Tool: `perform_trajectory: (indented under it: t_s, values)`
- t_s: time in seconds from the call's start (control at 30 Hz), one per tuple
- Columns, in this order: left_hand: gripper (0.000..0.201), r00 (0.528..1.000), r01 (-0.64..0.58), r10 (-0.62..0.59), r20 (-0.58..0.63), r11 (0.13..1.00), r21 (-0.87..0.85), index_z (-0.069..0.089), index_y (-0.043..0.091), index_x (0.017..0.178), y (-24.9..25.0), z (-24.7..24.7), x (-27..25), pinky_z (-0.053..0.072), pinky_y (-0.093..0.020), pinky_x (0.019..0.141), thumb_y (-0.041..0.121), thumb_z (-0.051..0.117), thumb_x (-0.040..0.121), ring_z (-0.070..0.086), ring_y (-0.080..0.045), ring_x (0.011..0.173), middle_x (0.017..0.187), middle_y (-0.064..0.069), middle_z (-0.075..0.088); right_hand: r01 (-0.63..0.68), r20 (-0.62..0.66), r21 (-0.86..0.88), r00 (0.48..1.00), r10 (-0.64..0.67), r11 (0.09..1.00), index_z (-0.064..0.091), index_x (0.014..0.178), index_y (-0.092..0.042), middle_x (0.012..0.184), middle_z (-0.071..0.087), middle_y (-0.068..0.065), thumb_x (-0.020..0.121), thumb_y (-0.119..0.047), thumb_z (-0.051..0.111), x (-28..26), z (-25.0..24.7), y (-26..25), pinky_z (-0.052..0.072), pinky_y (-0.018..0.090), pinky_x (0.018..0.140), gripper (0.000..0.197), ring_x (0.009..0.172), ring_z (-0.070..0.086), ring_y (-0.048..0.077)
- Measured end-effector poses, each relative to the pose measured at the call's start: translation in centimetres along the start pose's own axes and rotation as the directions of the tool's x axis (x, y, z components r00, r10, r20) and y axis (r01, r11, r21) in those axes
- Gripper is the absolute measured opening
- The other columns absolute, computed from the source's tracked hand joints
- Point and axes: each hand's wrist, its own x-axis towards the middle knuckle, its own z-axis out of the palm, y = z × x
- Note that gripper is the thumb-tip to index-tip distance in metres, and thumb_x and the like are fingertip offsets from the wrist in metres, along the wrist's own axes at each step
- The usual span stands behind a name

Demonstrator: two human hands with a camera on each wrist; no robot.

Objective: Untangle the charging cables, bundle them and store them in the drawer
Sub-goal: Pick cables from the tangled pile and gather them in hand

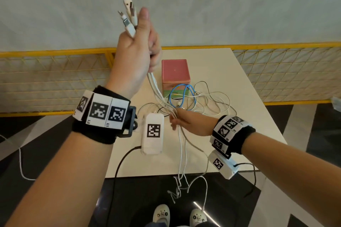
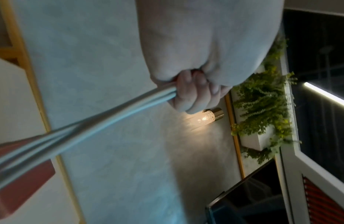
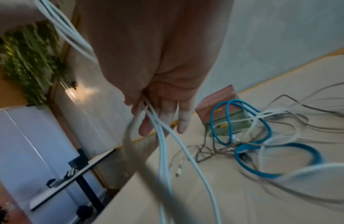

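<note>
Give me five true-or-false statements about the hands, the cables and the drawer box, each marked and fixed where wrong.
1. The left hand grips white cables with their plugs sticking up past the thumb. True.
2. The right hand is empty. False: white cables run through its fingers.
3. A blue cable lies looped in front of the drawer box. True.
4. The drawer box has a green top. False: its top is pink.
5. All cable ends rest on the table. False: some hang past the near edge toward the floor.
</note>
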Motion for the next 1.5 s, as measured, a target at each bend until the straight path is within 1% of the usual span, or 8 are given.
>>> perform_trajectory:
  t_s: [0.13, 0.47, 0.67, 0.87, 1.1, 1.2, 1.3, 1.5]
  values:
    - [0.053, 1.000, 0.015, -0.016, 0.026, 1.000, 0.026, 0.034, 0.024, 0.053, -0.8, 0.4, -0.4, 0.016, -0.017, 0.043, 0.040, 0.031, 0.103, 0.019, -0.009, 0.036, 0.050, 0.006, 0.025, 0.136, -0.028, 0.014, 0.990, -0.136, 0.991, 0.042, 0.091, -0.012, 0.078, 0.055, -0.008, 0.102, -0.013, 0.033, 1.4, -0.8, -2.4, 0.039, 0.009, 0.071, 0.014, 0.070, 0.054, -0.007]
    - [0.050, 0.995, -0.075, 0.075, -0.068, 0.997, -0.004, 0.028, 0.019, 0.060, 2.7, -1.4, -0.6, 0.012, -0.021, 0.043, 0.035, 0.026, 0.106, 0.015, -0.013, 0.040, 0.052, 0.004, 0.022, -0.085, 0.160, 0.031, 0.984, 0.079, 0.996, 0.036, 0.089, -0.012, 0.079, 0.042, 0.009, 0.099, -0.018, 0.022, 1.3, 3.6, 1.5, 0.049, 0.048, 0.086, 0.018, 0.070, 0.058, 0.017]
    - [0.049, 0.996, -0.081, 0.084, -0.042, 0.995, 0.057, 0.029, 0.018, 0.060, 2.3, -1.3, -1.0, 0.014, -0.019, 0.043, 0.033, 0.027, 0.106, 0.015, -0.013, 0.039, 0.053, 0.001, 0.021, -0.098, 0.226, -0.181, 0.964, 0.138, 0.979, 0.041, 0.099, -0.015, 0.098, 0.060, 0.005, 0.096, -0.021, 0.048, 1.7, 3.4, 1.8, 0.048, 0.041, 0.089, 0.009, 0.090, 0.058, 0.026]
    - [0.051, 0.997, 0.040, -0.047, 0.054, 0.992, 0.116, 0.031, 0.018, 0.057, -1.4, -0.8, -1.0, 0.021, -0.019, 0.042, 0.037, 0.031, 0.105, 0.025, -0.011, 0.037, 0.047, 0.007, 0.029, 0.073, 0.059, 0.227, 0.994, -0.089, 0.971, 0.046, 0.124, -0.013, 0.121, 0.061, 0.007, 0.088, -0.023, 0.064, 3.0, 0.5, -4.2, 0.046, 0.027, 0.096, 0.042, 0.111, 0.058, 0.011]
    - [0.052, 0.975, -0.056, -0.053, 0.216, 0.881, 0.469, 0.046, 0.012, 0.061, -4.8, -2.6, -1.6, 0.046, -0.022, 0.085, 0.031, 0.028, 0.106, 0.061, -0.008, 0.069, 0.061, 0.008, 0.059, 0.253, -0.113, 0.407, 0.967, -0.226, 0.878, 0.043, 0.084, -0.012, 0.071, 0.052, 0.014, 0.101, -0.008, 0.031, 3.5, -0.7, -7.3, 0.046, 0.012, 0.068, 0.021, 0.074, 0.064, 0.017]
    - [0.049, 0.994, -0.020, -0.011, 0.105, 0.957, 0.290, 0.037, 0.015, 0.060, -4.6, -3.2, -1.3, 0.053, -0.044, 0.073, 0.033, 0.029, 0.105, 0.051, -0.012, 0.051, 0.049, 0.009, 0.041, 0.212, -0.051, 0.267, 0.977, -0.206, 0.940, 0.037, 0.085, -0.012, 0.072, 0.040, -0.005, 0.101, -0.006, 0.027, 3.7, 1.9, -4.6, 0.042, 0.014, 0.064, 0.020, 0.064, 0.059, 0.000]
    - [0.047, 0.999, 0.047, -0.045, -0.015, 0.992, 0.117, 0.032, 0.019, 0.059, -3.6, -3.7, -1.0, 0.037, -0.029, 0.043, 0.041, 0.031, 0.101, 0.029, -0.014, 0.044, 0.051, 0.007, 0.028, 0.106, 0.091, 0.141, 0.989, -0.120, 0.984, 0.037, 0.091, -0.009, 0.078, 0.042, -0.008, 0.101, -0.009, 0.028, 3.3, 4.6, -0.8, 0.044, 0.017, 0.069, 0.014, 0.074, 0.065, 0.010]
    - [0.049, 0.986, 0.164, -0.163, -0.018, 0.973, 0.162, 0.030, 0.022, 0.059, -5.2, -4.4, -0.7, 0.015, -0.020, 0.043, 0.043, 0.034, 0.103, 0.017, -0.013, 0.045, 0.053, 0.003, 0.023, -0.111, 0.325, -0.108, 0.935, 0.141, 0.988, 0.044, 0.121, -0.013, 0.122, 0.053, 0.006, 0.091, -0.031, 0.059, 3.0, 6.0, 4.3, 0.041, 0.037, 0.101, 0.038, 0.115, 0.052, 0.024]
